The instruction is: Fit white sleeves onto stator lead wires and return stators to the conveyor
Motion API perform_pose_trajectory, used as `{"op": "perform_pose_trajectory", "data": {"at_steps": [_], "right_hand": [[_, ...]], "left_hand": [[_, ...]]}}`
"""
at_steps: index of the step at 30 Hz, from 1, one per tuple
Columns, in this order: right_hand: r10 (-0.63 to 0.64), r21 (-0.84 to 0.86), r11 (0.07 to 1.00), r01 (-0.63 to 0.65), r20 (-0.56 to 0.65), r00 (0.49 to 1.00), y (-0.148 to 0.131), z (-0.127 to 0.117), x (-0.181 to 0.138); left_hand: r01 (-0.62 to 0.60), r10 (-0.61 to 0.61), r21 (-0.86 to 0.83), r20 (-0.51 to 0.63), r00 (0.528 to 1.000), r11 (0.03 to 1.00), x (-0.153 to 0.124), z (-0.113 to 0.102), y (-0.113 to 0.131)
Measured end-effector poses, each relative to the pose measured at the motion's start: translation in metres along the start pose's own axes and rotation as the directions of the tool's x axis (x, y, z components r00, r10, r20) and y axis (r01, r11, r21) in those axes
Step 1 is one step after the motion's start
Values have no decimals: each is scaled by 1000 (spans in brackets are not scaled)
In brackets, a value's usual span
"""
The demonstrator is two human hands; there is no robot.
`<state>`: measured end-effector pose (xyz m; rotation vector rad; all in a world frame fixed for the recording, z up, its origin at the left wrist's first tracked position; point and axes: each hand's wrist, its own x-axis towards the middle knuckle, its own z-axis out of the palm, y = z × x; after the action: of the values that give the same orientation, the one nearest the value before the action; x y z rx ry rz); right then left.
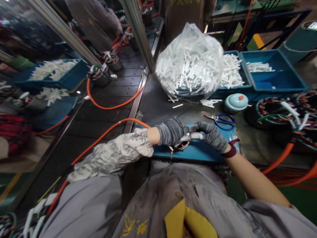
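1. Workshop setting: a dark bench (160, 105) runs beside a black conveyor (99, 122) on its left, and a blue mat (198, 152) lies along the near edge.
2. Bare bench stretches between the mat and the far clutter; the mat's front edge sits just before the person's lap.
3. Toward the far edge, a clear bag of white tubes (190, 62) bulges, with blue bins (277, 76) beside it toward the right edge.
4. Blue-handled scissors (221, 119) and a teal lid (236, 101) lie just beyond the mat; wound stators (279, 112) crowd the right edge.
5. An orange hose (111, 105) loops over the conveyor.
6. Over the mat's middle, the gloved left hand (172, 131) pinches one end of a white tube (194, 136); the gloved right hand (213, 135) curls closed round the other end.
7. A wound coil (182, 145) shows just beneath the tube, partly hidden.
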<state>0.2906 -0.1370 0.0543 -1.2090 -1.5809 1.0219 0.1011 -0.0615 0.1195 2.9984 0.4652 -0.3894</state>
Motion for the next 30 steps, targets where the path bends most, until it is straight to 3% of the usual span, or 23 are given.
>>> {"op": "perform_pose_trajectory", "data": {"at_steps": [4, 8, 10, 13, 16, 18, 20, 23, 25, 27, 30], "right_hand": [[58, -15, 998, -58, -52, 997, -1, 0, -16], [153, -140, 980, -144, 50, 987, 0, 4, -36], [173, -194, 969, -152, 98, 980, 3, 10, -38], [148, -278, 954, -109, 124, 981, 10, 16, -27], [121, -468, 880, -79, 59, 991, 16, 13, -2], [99, -628, 773, -92, -25, 995, 20, 10, 20], [79, -746, 661, -83, -41, 996, 22, 10, 45], [69, -809, 587, -17, 29, 997, 29, 20, 82], [67, -812, 583, 4, 53, 996, 34, 29, 103], [79, -817, 577, 5, 62, 995, 41, 38, 118], [99, -824, 566, -25, 37, 994, 46, 45, 131]], "left_hand": [[-44, 36, -52, -140, 989, 998, -14, 5, -15], [-233, 152, -208, -344, 926, 950, -64, 17, -57], [-275, 178, -268, -336, 925, 923, -83, 32, -71], [-108, 38, -235, -283, 958, 966, -90, 55, -61], [238, -258, -111, -241, 935, 965, -78, 61, -21], [434, -442, -86, -216, 870, 897, -68, 52, 4], [493, -523, -189, -170, 835, 849, -63, 36, 13], [379, -504, -526, -112, 856, 761, -66, 12, -1], [236, -427, -739, -76, 901, 631, -72, 3, -17], [157, -356, -865, -27, 934, 476, -76, 0, -26], [136, -342, -950, 33, 939, 282, -77, 4, -26]]}}
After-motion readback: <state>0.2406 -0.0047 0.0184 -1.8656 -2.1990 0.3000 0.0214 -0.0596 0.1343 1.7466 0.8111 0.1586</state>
